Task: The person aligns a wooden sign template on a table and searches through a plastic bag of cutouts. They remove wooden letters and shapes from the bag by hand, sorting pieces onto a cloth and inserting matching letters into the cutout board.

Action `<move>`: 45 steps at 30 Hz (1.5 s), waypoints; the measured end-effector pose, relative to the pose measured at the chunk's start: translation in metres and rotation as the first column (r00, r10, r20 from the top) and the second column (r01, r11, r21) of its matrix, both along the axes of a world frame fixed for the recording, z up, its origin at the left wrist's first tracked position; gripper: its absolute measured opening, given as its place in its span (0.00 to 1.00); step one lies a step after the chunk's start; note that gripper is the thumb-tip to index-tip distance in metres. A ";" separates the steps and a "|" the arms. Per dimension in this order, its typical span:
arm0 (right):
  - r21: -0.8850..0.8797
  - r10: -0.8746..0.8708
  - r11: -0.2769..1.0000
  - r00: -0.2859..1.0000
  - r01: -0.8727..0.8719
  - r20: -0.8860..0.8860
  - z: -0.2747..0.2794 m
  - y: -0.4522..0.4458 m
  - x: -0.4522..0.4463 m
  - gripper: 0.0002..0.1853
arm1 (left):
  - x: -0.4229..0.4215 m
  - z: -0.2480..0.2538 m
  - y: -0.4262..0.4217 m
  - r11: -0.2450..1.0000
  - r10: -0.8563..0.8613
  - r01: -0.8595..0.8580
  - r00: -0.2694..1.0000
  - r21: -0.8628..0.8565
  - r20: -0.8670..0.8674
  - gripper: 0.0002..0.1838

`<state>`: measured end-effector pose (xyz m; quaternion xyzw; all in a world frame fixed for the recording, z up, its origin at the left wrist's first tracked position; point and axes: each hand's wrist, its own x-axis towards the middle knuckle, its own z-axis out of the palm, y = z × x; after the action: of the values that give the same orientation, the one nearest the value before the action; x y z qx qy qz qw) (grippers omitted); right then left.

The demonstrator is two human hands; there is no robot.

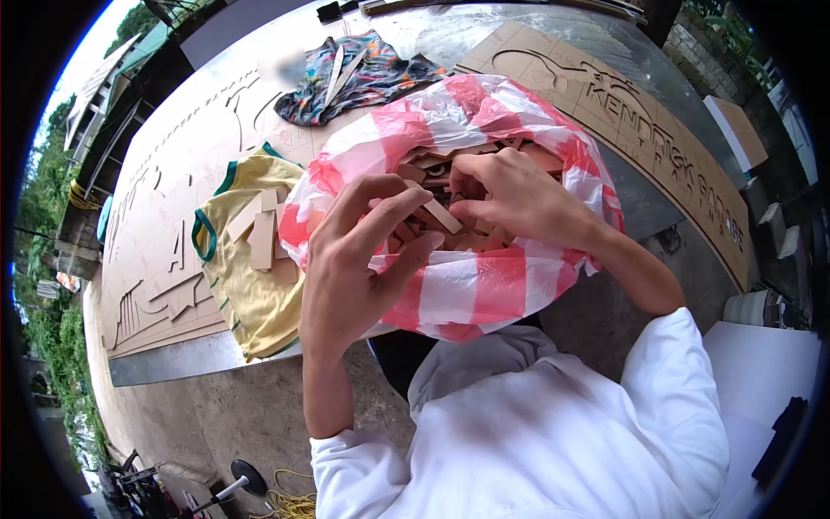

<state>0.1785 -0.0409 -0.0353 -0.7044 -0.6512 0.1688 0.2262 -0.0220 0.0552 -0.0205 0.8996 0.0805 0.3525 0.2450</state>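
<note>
A red and white striped plastic bag (474,285) stands open at the table's near edge, full of small brown board pieces (445,216). Over the bag's left side is my left hand (367,238), its fingers curved and apart, with the tips near a light strip. My right hand (510,190) reaches into the bag's mouth with bent fingers among the pieces; what its fingertips hold, if anything, is hidden. Left of the bag, several flat light-brown pieces (262,238) lie on a yellow shirt with green trim (251,303).
Cut boards with letters lie at the left (156,208) and right (640,112) of the metal table (164,368). A dark patterned cloth (380,78) with scissors (346,73) on it lies behind the bag. A yellow cord (290,502) is on the floor.
</note>
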 end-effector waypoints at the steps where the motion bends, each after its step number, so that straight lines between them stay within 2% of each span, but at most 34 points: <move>1: 0.097 -0.014 0.995 0.999 0.018 -0.041 0.004 -0.005 0.001 0.15 | 0.001 0.000 -0.001 1.000 0.010 -0.010 1.000 -0.024 0.002 0.20; 2: 0.193 -0.025 0.980 0.996 0.041 -0.083 0.008 -0.010 0.002 0.13 | -0.001 -0.002 0.001 1.000 0.002 -0.002 1.000 -0.028 -0.018 0.22; 3: 0.196 -0.047 0.979 0.996 0.061 -0.076 0.012 -0.015 0.001 0.13 | -0.002 -0.004 0.004 0.999 -0.020 0.019 1.000 -0.027 -0.011 0.22; 5: 0.432 -0.172 0.901 0.944 0.036 0.280 0.024 -0.025 0.000 0.09 | 0.000 -0.007 0.009 1.000 0.010 -0.009 0.999 -0.006 0.050 0.24; 7: 0.395 -0.234 0.911 0.938 0.121 0.254 0.037 -0.036 -0.002 0.09 | 0.001 -0.008 0.009 0.998 -0.031 0.035 0.997 -0.052 0.070 0.27; 9: 0.433 -0.251 0.881 0.965 0.193 0.081 0.050 -0.047 -0.005 0.08 | 0.003 -0.014 0.010 0.984 0.008 0.010 0.995 -0.180 0.102 0.29; 10: 0.373 -0.281 0.881 0.956 0.290 -0.081 0.055 -0.051 -0.008 0.08 | 0.004 -0.018 0.010 0.980 0.012 0.012 0.992 -0.197 0.124 0.29; 11: 0.379 -0.298 0.874 0.952 0.304 -0.074 0.055 -0.054 -0.007 0.08 | 0.006 -0.020 0.010 0.981 -0.006 0.032 0.991 -0.193 0.132 0.29; 13: 0.323 -0.219 0.884 0.909 0.339 -0.355 0.052 -0.057 -0.002 0.08 | 0.008 -0.022 0.006 0.949 -0.052 0.096 0.987 -0.301 0.151 0.28; 14: 0.291 -0.228 0.879 0.869 0.378 -0.439 0.050 -0.058 -0.004 0.08 | 0.010 -0.023 0.005 0.942 -0.079 0.132 0.981 -0.309 0.178 0.27; 15: 0.301 -0.241 0.869 0.866 0.394 -0.438 0.045 -0.058 -0.007 0.08 | 0.009 -0.022 0.003 0.942 -0.100 0.151 0.979 -0.299 0.181 0.27; 17: 0.297 -0.161 0.866 0.788 0.401 -0.594 0.032 -0.059 -0.010 0.09 | 0.012 -0.020 -0.004 0.828 -0.144 0.260 0.955 -0.497 0.260 0.26; 19: 0.283 -0.126 0.858 0.711 0.428 -0.692 0.021 -0.060 -0.018 0.08 | 0.016 -0.023 -0.007 0.804 -0.148 0.299 0.938 -0.515 0.313 0.24; 21: 0.324 -0.071 0.845 0.689 0.426 -0.722 0.011 -0.059 -0.025 0.08 | 0.021 -0.021 -0.014 0.781 -0.124 0.289 0.941 -0.554 0.316 0.20; 23: 0.329 -0.139 0.842 0.763 0.427 -0.631 0.010 -0.062 -0.031 0.09 | 0.025 -0.021 -0.015 0.733 -0.104 0.307 0.932 -0.607 0.346 0.14; 24: 0.229 -0.185 0.873 0.727 0.430 -0.661 0.014 -0.065 -0.030 0.11 | 0.026 -0.021 -0.014 0.731 -0.128 0.326 0.929 -0.599 0.348 0.14; 25: 0.239 -0.190 0.863 0.726 0.444 -0.661 0.010 -0.065 -0.031 0.11 | 0.027 -0.022 -0.012 0.728 -0.116 0.312 0.934 -0.610 0.339 0.11; 26: 0.494 -0.325 0.719 0.865 0.489 -0.383 0.003 -0.064 -0.030 0.13 | 0.030 -0.021 -0.010 0.726 -0.099 0.295 0.938 -0.621 0.331 0.09; 27: 0.726 -0.512 0.549 0.853 0.414 -0.099 0.004 -0.067 -0.026 0.14 | 0.040 -0.016 -0.012 0.731 -0.121 0.310 0.936 -0.608 0.332 0.09; 28: 0.761 -0.549 0.512 0.833 0.399 -0.068 0.007 -0.066 -0.027 0.23 | 0.042 -0.012 -0.012 0.709 -0.125 0.272 0.957 -0.651 0.263 0.08; 29: 0.763 -0.556 0.504 0.828 0.405 -0.073 0.012 -0.065 -0.026 0.23 | 0.047 -0.010 -0.014 0.687 -0.130 0.229 0.972 -0.689 0.193 0.07; 31: 0.841 -0.407 0.539 0.889 0.047 0.211 0.023 -0.057 -0.023 0.34 | 0.058 -0.006 -0.023 0.711 -0.150 0.238 0.971 -0.662 0.188 0.06; 33: 0.686 -0.178 0.713 0.909 -0.145 0.378 0.007 -0.037 -0.004 0.42 | 0.068 -0.001 -0.040 0.616 -0.198 0.392 0.917 -0.684 0.347 0.07; 34: 0.634 -0.181 0.768 0.918 -0.092 0.353 0.001 -0.031 0.006 0.45 | 0.073 -0.003 -0.035 0.688 -0.159 0.280 0.958 -0.670 0.237 0.08; 35: 0.638 -0.191 0.766 0.918 -0.082 0.347 -0.006 -0.027 0.018 0.45 | 0.073 -0.003 -0.036 0.688 -0.168 0.283 0.958 -0.668 0.232 0.08; 37: 0.744 -0.530 0.619 0.833 0.249 0.162 -0.006 -0.024 0.047 0.48 | 0.075 0.001 -0.039 0.714 -0.165 0.197 0.980 -0.672 0.112 0.08; 38: 0.773 -0.590 0.526 0.807 0.355 0.030 -0.011 -0.024 0.052 0.50 | 0.077 0.001 -0.041 0.764 -0.146 0.164 0.986 -0.624 0.081 0.05; 39: 0.771 -0.590 0.523 0.807 0.363 0.021 -0.009 -0.031 0.048 0.50 | 0.080 -0.002 -0.040 0.766 -0.147 0.159 0.987 -0.623 0.072 0.05; 41: 0.803 -0.330 0.593 0.928 0.060 0.175 0.000 -0.052 0.032 0.51 | 0.090 -0.010 -0.034 0.794 -0.075 0.136 0.989 -0.592 0.126 0.04; 42: 0.695 -0.125 0.707 0.944 -0.130 0.304 -0.008 -0.051 0.026 0.54 | 0.096 0.002 -0.048 0.729 -0.061 0.122 0.992 -0.674 0.113 0.04; 43: 0.696 -0.126 0.708 0.947 -0.122 0.295 -0.014 -0.051 0.034 0.54 | 0.101 0.001 -0.050 0.728 -0.063 0.116 0.993 -0.675 0.102 0.04; 45: 0.718 -0.226 0.694 0.964 0.056 0.143 -0.020 -0.052 0.045 0.56 | 0.109 -0.001 -0.047 0.788 -0.069 0.121 0.992 -0.604 0.108 0.05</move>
<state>0.2234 -0.0925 -0.0551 -0.6258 -0.6304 -0.1907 0.4179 0.0870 0.0087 -0.0212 0.7607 0.1346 0.3310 0.5418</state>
